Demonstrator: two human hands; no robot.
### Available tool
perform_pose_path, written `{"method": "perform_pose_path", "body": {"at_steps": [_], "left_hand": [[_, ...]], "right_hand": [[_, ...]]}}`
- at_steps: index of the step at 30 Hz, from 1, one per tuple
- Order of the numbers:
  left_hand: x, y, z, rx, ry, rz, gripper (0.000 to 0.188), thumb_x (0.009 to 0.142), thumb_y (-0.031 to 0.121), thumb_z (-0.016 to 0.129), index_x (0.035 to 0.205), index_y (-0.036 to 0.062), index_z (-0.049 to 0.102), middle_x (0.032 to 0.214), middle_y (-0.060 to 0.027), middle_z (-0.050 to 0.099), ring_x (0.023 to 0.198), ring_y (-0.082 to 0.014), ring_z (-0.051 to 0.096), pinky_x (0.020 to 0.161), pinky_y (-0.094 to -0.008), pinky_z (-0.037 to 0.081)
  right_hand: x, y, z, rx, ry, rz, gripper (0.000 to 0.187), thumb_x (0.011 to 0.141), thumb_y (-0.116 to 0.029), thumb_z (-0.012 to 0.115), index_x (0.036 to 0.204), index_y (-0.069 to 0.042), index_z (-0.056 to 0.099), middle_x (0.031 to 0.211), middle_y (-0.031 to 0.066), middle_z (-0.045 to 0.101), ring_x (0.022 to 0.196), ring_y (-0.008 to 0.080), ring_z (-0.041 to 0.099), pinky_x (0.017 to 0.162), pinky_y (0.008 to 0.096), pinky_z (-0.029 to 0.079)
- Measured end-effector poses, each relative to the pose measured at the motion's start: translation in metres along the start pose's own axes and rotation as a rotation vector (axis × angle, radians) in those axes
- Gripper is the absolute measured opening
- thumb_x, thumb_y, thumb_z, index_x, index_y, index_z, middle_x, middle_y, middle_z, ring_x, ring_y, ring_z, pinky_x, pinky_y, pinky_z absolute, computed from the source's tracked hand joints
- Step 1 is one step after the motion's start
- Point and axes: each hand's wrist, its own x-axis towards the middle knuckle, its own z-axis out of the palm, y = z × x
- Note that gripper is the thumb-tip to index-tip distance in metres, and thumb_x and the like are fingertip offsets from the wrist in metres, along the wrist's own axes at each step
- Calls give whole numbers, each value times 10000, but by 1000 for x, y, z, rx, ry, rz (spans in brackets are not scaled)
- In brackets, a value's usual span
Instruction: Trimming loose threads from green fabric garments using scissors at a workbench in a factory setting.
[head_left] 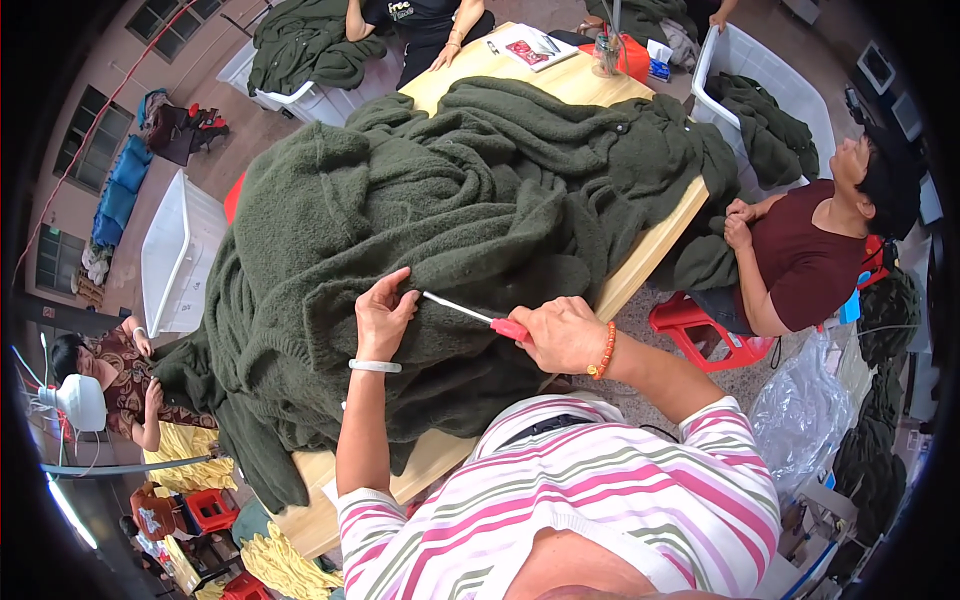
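Note:
A large heap of dark green knit garments (300, 200) covers most of the wooden table in front of me. My right hand (568, 336) is closed around the pink-red handle of a slim tool (458, 306) with a thin metal shaft. The shaft points left across the knit, its tip near my left fingertips; the tip's shape is too small to make out. My left hand (382, 315) is closed at a fold of the knit, index finger and thumb bent toward each other. The heap hides part of the fingers' hold.
Pale wood shows at the table's edge (655, 235). A seated person (810, 250) handles green knit at right, by a red stool (705, 335); another person (115, 385) works at left. White bins (185, 255) stand around. A glass jar (606, 55) stands at the table's far end.

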Motion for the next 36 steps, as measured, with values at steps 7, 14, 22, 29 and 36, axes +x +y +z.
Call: {"method": "perform_pose_path", "body": {"at_steps": [7, 14, 22, 29, 36], "left_hand": [[-1, -6, 2, 72, 34, 31, 309, 840, -15, 673, 1148, -13, 641, 789, 15, 643, 636, -27, 560, 569, -180, 478], [-3, -9, 4, 127, 46, 118, 344, 814, -39, 692, 1152, -15, 638, 820, 26, 637, 669, -19, 548, 600, -165, 464], [-13, 9, 11, -32, 30, 146, 576, 795, -86, 671, 1334, 13, 492, 1073, -28, 595, 728, -13, 484, 659, -157, 435], [-2, -2, 13, 159, 63, 171, 188, 825, -27, 667, 1013, -27, 667, 712, 63, 569, 595, -2, 459, 568, -160, 402], [0, -16, 8, 113, 12, 117, 223, 845, -21, 657, 1068, -20, 663, 775, 33, 628, 656, -12, 548, 593, -164, 450]], "right_hand": [[3, -2, -5, 45, -14, -29, 181, 840, -193, 600, 909, -26, 591, 763, 194, 666, 790, 372, 666, 726, 477, 511], [4, 3, -8, 29, -63, 13, 229, 838, -228, 618, 944, -25, 609, 813, 205, 668, 861, 386, 655, 791, 486, 494], [-2, 23, -4, 126, 83, 9, 182, 862, -210, 592, 990, -80, 588, 809, 175, 671, 812, 374, 655, 736, 481, 506], [-5, 22, 1, 60, 45, 18, 179, 850, -210, 602, 965, -74, 586, 777, 172, 667, 782, 378, 656, 714, 484, 507], [1, 0, -8, 49, -5, -14, 162, 837, -194, 601, 900, -44, 603, 736, 193, 658, 748, 384, 657, 698, 485, 510]]}}
